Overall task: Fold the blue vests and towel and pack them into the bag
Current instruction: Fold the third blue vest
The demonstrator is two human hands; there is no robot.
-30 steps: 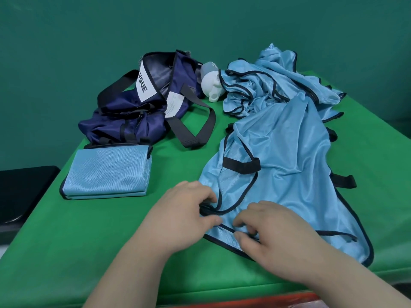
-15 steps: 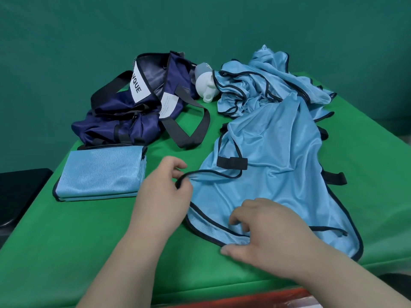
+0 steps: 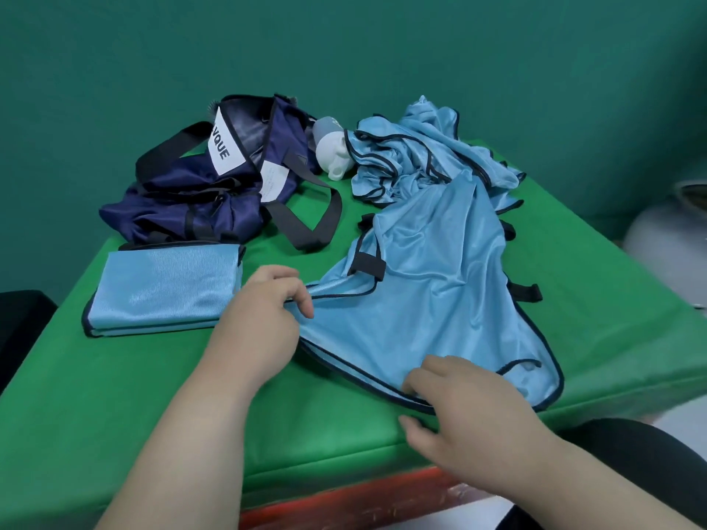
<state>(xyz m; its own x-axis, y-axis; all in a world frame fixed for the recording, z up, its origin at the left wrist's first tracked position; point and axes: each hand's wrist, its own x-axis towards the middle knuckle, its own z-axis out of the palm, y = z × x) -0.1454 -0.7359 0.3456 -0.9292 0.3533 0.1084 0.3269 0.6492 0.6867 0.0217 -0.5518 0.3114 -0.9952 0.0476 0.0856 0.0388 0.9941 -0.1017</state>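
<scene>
Clearly, the left hand (image 3: 260,319) pinched the blue vest (image 3: 421,300) at its nine o'clock edge, while the right hand (image 3: 466,418), fingers curled, gripped the hem at six.

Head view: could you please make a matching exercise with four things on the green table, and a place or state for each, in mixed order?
Things:
1. folded towel
2. navy bag
3. spread vest
4. crumpled vests

Places or states:
a. pinched at its edge by the left hand
b. in a heap at the far side of the table
c. a neat rectangle just in front of the bag
d. dark blue, with black straps and a white label

Pairs: 1-c, 2-d, 3-a, 4-b.
</scene>
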